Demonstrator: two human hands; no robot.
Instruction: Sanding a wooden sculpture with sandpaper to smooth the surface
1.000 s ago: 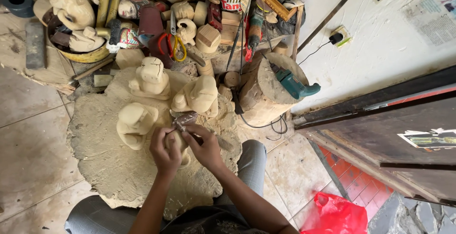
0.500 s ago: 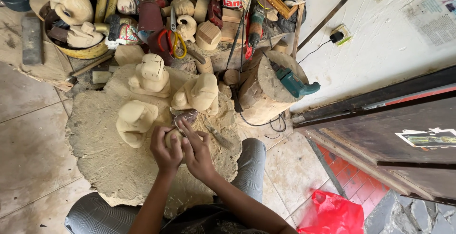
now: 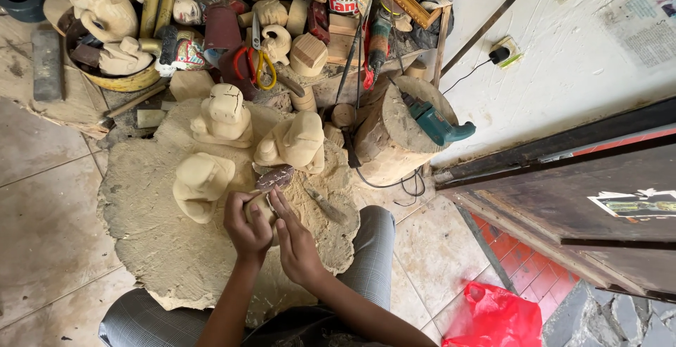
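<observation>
The left hand (image 3: 246, 229) has its fingers closed around a small pale wooden carving (image 3: 259, 208), held above the sawdust-covered round mat (image 3: 148, 241) on the tiled floor (image 3: 42, 199). The right hand (image 3: 296, 245) presses its fingers on the same carving and grips a dark folded piece of sandpaper (image 3: 274, 177) against it. Just beyond stand three pale unfinished wooden figures (image 3: 224, 113). A teal power drill (image 3: 433, 123) lies on a tree-stump block (image 3: 387, 136) to the right.

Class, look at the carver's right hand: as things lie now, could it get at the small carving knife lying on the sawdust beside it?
Probably yes. The carving knife lies bare on the sawdust just beside the right hand, with nothing between them. But that hand is pressed on the small wooden piece that the left hand grips, so it must let go first.
</observation>
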